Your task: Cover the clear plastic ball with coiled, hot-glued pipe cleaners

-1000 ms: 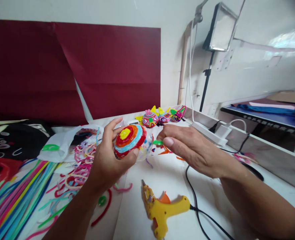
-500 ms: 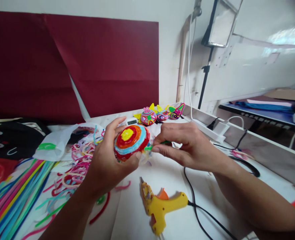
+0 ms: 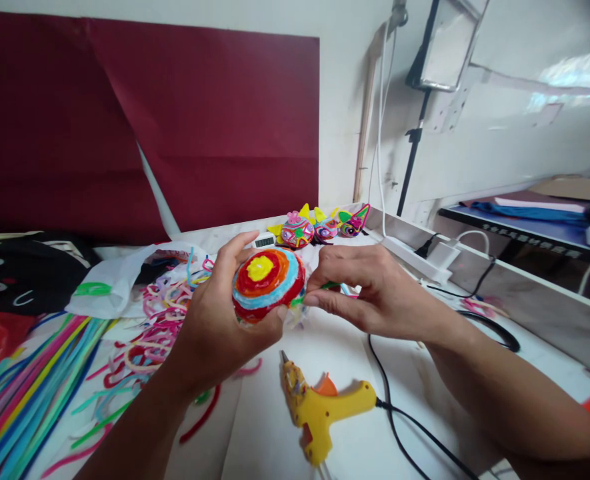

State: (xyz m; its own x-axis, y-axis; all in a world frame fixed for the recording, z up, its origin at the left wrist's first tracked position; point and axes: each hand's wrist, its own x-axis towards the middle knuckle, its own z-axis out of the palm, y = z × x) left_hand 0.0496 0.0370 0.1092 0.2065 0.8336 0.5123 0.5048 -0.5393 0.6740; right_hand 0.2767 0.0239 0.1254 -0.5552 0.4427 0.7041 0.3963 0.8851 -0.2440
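Observation:
My left hand (image 3: 219, 320) is wrapped round a domed ornament (image 3: 267, 283) covered in rings of yellow, orange, red and light blue cord. My right hand (image 3: 369, 290) pinches a short green piece (image 3: 325, 287) against the ornament's right side. Below both hands a yellow glue gun (image 3: 325, 410) lies on the white table (image 3: 275, 440), nozzle pointing up and left, its black cable (image 3: 399, 413) trailing right.
Long coloured cords (image 3: 29, 387) lie in a bundle at the left, with curled offcuts (image 3: 155, 327) beside them and a white plastic bag (image 3: 119, 280). Three finished ornaments (image 3: 319, 227) stand at the back by the wall. A power strip (image 3: 419, 263) and lamp stand (image 3: 415, 147) are at right.
My right hand has brought the green piece in from a little way off and now presses it to the ornament's right side. The left hand keeps holding the ornament.

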